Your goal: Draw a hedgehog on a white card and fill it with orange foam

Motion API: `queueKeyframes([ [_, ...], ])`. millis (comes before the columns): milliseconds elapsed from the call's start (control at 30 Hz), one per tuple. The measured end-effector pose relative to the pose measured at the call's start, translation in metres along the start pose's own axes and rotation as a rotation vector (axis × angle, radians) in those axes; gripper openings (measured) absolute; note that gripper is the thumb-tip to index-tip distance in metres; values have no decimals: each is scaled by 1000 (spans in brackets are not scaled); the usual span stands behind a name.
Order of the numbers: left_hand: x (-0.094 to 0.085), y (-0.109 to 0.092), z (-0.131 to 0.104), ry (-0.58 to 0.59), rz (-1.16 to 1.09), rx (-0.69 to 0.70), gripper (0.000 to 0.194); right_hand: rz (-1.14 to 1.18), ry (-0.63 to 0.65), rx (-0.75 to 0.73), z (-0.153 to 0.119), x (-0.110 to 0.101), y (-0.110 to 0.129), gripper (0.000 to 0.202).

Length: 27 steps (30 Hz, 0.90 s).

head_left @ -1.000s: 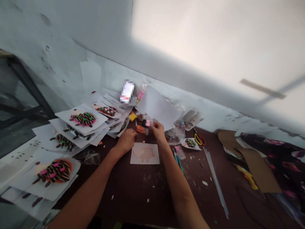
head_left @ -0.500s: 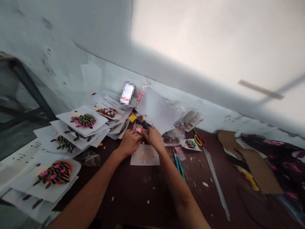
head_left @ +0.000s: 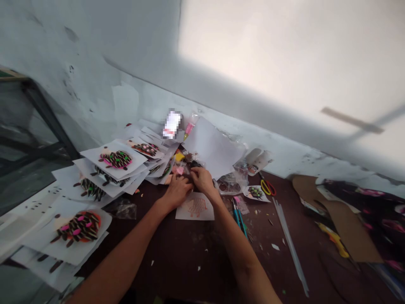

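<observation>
My left hand [head_left: 178,190] and my right hand [head_left: 203,181] meet over the far middle of the dark table, fingertips close together. Both have curled fingers around something small that I cannot make out. Beside the left fingertips lies a pink lump [head_left: 179,170], with a yellow piece [head_left: 179,156] just behind it. Under and in front of the hands rests a white card [head_left: 195,208] bearing an orange-red outline drawing of an animal. Part of its upper edge is covered by the hands.
Stacked white sheets with decorated hedgehog pictures [head_left: 116,159] fill the left. A blurred lit phone [head_left: 171,124] stands by the wall. Rightward lie teal-handled tools [head_left: 239,217], scissors [head_left: 268,187], clear sticks [head_left: 291,247], a yellow cutter [head_left: 333,239] and brown cardboard [head_left: 352,232].
The pink lump now shows beside my left fingertips, where my hands partly covered it before. My left hand has turned slightly inward toward the right. The whole view has shifted a little.
</observation>
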<state>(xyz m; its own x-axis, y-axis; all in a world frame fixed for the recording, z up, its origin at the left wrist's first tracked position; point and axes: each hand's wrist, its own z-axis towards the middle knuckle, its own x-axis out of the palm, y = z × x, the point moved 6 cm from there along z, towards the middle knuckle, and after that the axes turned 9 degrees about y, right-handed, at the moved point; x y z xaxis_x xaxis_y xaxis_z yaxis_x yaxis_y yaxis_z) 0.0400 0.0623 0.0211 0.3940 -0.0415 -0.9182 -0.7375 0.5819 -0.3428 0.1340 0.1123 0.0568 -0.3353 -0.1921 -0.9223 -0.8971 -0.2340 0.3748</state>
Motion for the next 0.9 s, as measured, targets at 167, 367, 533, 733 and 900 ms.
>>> queueKeyframes([
  [167, -6, -1, 4, -9, 18, -33, 16, -14, -18, 1, 7, -2, 2, 27],
  [367, -24, 11, 1, -191, 56, -148, 30, -67, -58, -19, 35, -3, 16, 30],
  [533, -7, 14, 2, -144, -24, -89, 34, -164, -44, -60, 69, -3, 31, 31],
  [733, 7, 20, 4, -100, -69, -122, 33, -281, 26, -87, 101, 3, 42, 26],
  [900, 5, 25, 4, -101, -89, -136, 35, -355, 61, -116, 95, 8, 42, 27],
])
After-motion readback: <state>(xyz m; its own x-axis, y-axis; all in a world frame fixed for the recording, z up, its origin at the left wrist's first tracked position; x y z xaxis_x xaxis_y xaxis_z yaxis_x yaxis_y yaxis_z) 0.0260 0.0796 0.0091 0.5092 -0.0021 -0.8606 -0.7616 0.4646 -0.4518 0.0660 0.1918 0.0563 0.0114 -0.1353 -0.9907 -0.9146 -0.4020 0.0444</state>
